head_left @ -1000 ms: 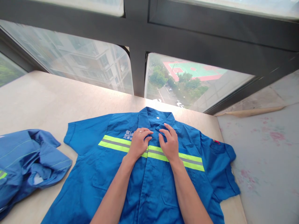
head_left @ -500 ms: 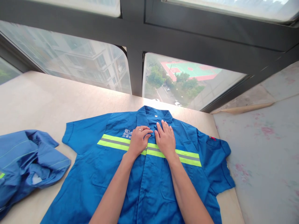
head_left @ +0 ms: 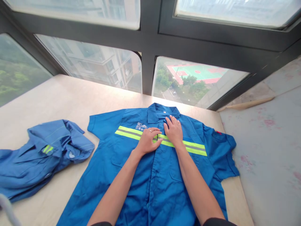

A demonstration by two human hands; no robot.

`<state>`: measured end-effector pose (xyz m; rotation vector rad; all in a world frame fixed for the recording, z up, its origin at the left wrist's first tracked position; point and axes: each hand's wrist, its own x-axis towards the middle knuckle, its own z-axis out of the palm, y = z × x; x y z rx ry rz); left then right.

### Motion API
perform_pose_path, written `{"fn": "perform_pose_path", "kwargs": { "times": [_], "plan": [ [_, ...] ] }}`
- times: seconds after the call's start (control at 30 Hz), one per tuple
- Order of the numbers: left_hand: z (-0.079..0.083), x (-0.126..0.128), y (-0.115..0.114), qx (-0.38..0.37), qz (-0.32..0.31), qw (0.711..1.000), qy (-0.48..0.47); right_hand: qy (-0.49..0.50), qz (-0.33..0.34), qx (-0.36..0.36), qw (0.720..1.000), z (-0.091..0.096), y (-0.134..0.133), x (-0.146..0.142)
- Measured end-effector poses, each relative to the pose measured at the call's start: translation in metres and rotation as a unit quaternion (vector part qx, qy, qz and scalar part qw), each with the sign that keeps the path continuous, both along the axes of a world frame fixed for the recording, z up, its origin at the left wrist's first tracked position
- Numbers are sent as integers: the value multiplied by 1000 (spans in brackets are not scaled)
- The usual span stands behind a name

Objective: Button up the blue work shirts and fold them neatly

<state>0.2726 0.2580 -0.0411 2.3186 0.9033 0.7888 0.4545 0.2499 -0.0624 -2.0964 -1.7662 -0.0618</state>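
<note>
A blue short-sleeved work shirt lies spread front up, its collar toward the window. A yellow-green reflective band crosses its chest, and white lettering sits above the band. My left hand rests on the front placket at the band, thumb and fingers apart. Just up and to the right, my right hand lies flat on the chest below the collar, fingers stretched out. Neither hand shows cloth gripped in it. Part of the placket is hidden under the hands.
A second blue garment lies crumpled at the left on the pale sill. Dark window frames rise behind. A flowered wall bounds the right side. A blurred pale grey thing pokes in at lower left.
My left hand has slid slightly down the placket, and its thumb has spread away from the fingers. The right hand stays on the chest. The view has shifted left.
</note>
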Motion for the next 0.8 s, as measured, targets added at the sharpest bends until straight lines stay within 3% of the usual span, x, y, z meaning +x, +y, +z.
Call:
{"fn": "perform_pose_path", "kwargs": {
  "times": [0.17, 0.4, 0.57, 0.7, 0.8],
  "plan": [
    [6, -40, -43, 9, -49, 994, 100, 5, -2, 20, 1000, -2, 5, -1],
    [8, -91, -123, 8, -13, 980, 198, -11, -7, 32, 999, -2, 6, -3],
    [2, -113, -182, 25, 30, 972, 234, -82, -16, 40, 996, 8, 4, -16],
    [0, -119, -194, 42, 45, 968, 245, -108, 9, 10, 994, 25, -5, -37],
    [-1, -118, -191, 59, 48, 968, 238, -106, 30, -4, 994, 41, -33, -63]
  ]
}}
